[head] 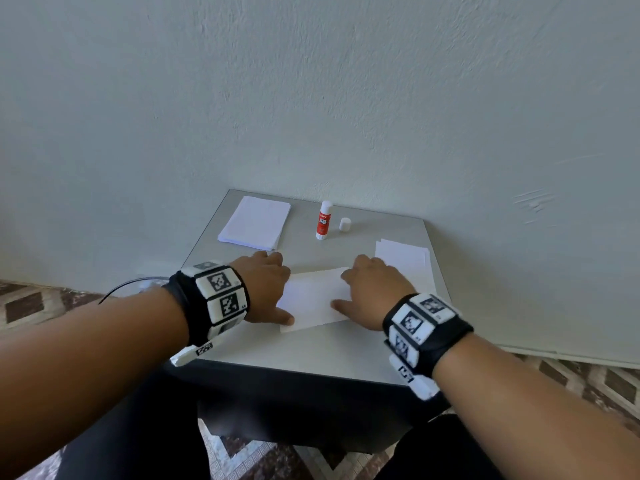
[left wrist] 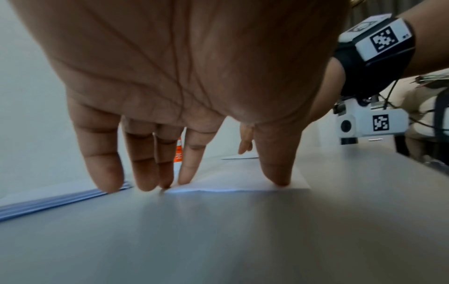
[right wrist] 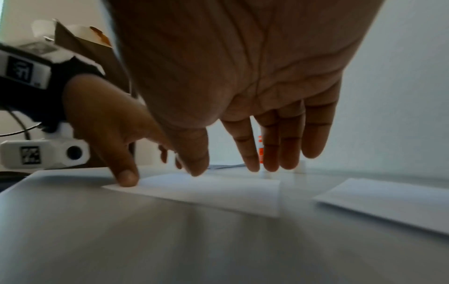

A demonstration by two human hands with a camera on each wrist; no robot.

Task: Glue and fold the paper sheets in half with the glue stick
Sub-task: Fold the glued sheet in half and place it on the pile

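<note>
1. Head view. Tabletop (head: 263, 348), small and grey, set against a wall.
   - Stack (head: 254, 223) of unfolded sheets at the far left corner: work left to do.
   - Glue stick (head: 323, 220) upright near the far edge, uncapped; cap (head: 345, 224) standing just beside it.
   - Folded pile (head: 403, 261) at the right edge: judged done, count unclear.
   - Sheet (head: 317, 299) at the middle, apparently folded and being pressed flat.
   - Left hand (head: 265, 285) on its left end, right hand (head: 372, 292) on its right end. Both lie flat with fingers spread and grasp nothing.

2. Left wrist view. Left hand's fingers (left wrist: 107, 169) are straight, with tips down at the sheet's (left wrist: 233, 180) left end and thumb on its near corner. The little finger sits at the stack's (left wrist: 48, 201) near edge.

3. Right wrist view. Right hand (right wrist: 243, 86) is open and its fingertips seem just above the sheet (right wrist: 213, 192); contact cannot be told. The left thumb pins the sheet's near left corner. The folded pile (right wrist: 383, 198) lies apart to the right.

4. Judgement. The task is partway through: this sheet is at its pressing step, and the stack remains.
</note>
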